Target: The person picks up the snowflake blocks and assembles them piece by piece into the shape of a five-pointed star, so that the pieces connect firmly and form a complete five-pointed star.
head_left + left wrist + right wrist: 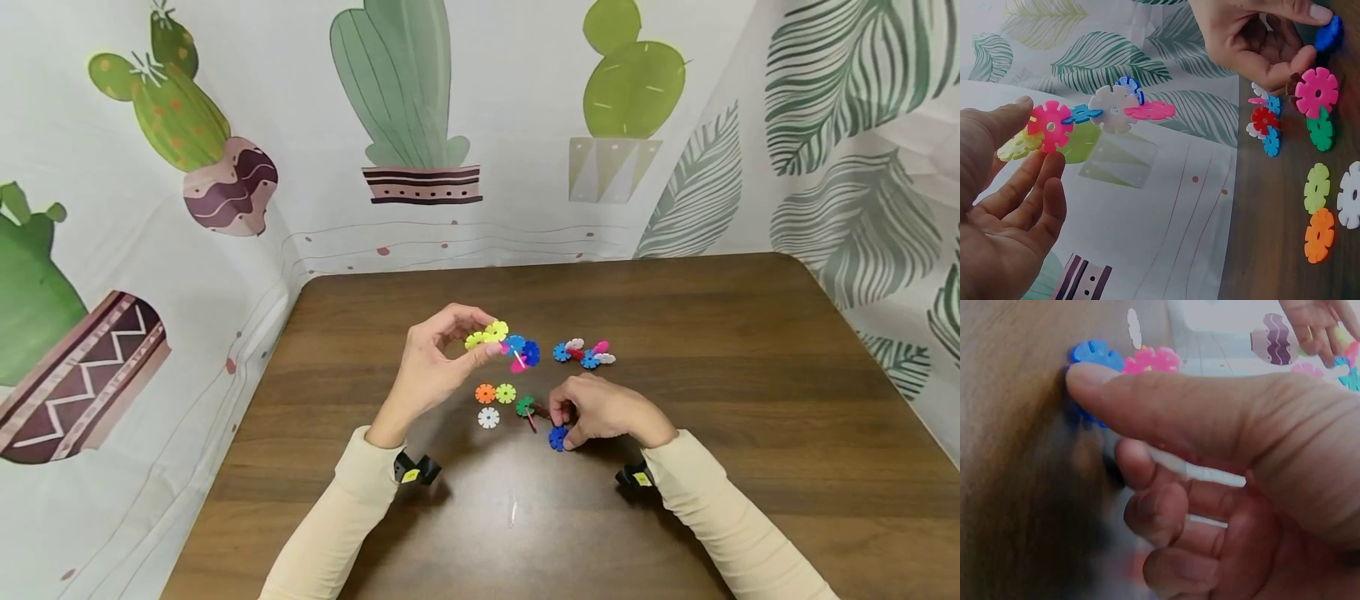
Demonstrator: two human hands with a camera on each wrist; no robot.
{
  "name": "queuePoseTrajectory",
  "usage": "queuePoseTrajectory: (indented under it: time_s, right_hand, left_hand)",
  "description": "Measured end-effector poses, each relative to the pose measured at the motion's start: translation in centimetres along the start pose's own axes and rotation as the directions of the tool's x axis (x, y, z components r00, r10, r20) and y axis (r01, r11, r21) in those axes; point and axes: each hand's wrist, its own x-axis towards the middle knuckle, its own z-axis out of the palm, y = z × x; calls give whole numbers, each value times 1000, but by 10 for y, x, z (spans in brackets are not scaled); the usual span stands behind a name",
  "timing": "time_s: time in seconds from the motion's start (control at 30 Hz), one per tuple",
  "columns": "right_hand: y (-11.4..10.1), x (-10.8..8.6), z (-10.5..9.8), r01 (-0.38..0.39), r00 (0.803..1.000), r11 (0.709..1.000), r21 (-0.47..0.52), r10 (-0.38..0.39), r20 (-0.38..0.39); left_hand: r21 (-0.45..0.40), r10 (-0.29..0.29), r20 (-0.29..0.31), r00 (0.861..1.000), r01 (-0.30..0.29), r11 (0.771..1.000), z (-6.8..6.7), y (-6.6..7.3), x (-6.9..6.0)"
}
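Observation:
Raised over the table, my left hand (435,358) pinches a chain of joined notched discs by its yellow and pink end (1050,126). Blue, white and pink discs (1150,110) stick out from its other side. My right hand (603,408) is low at the tabletop, thumb and fingertips at a dark blue disc (557,438); in the right wrist view the thumb covers part of this blue disc (1096,355). Just left of that hand lies a small joined group with a green disc (525,406), a pink one (1317,92) and a brown one, partly hidden by the fingers.
Loose orange (485,393), light green (506,393) and white (488,417) discs lie left of the green one. Behind my right hand lies another joined cluster of blue, red, white and pink discs (590,359). A patterned cloth hangs behind the wooden table (750,333).

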Motion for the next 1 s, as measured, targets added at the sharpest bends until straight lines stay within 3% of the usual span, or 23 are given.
queuePoseTrajectory:
  time_s: [0.13,0.3,0.43,0.53,0.63,0.77,0.9,1.0]
  right_hand:
    - [12,2,-2,76,996,984,161,-83,38]
    - [24,2,-3,160,981,912,377,-188,38]
    - [22,-4,-11,274,958,834,479,-279,-63]
    - [16,-12,-20,367,930,780,507,-316,-187]
    - [7,-19,-25,436,896,740,511,-302,-327]
    - [-5,-25,-29,485,842,723,492,-236,-484]
    - [-15,-28,-28,509,796,709,488,-173,-580]
    - [-20,-29,-27,507,778,705,497,-126,-615]
  left_hand:
    - [-3,-8,7,1000,8,1000,1,0,-1]
    - [-12,-14,22,1000,14,1000,4,-2,-1]
    - [-21,-9,33,999,9,1000,6,-2,0]
    - [-27,2,45,999,0,1000,6,-3,0]
    - [-31,11,65,998,-9,999,7,-3,0]
    - [-45,25,101,995,-21,999,9,-2,-1]
    - [-59,32,133,991,-24,998,11,-1,-2]
    - [-51,30,151,988,-23,998,14,1,-3]
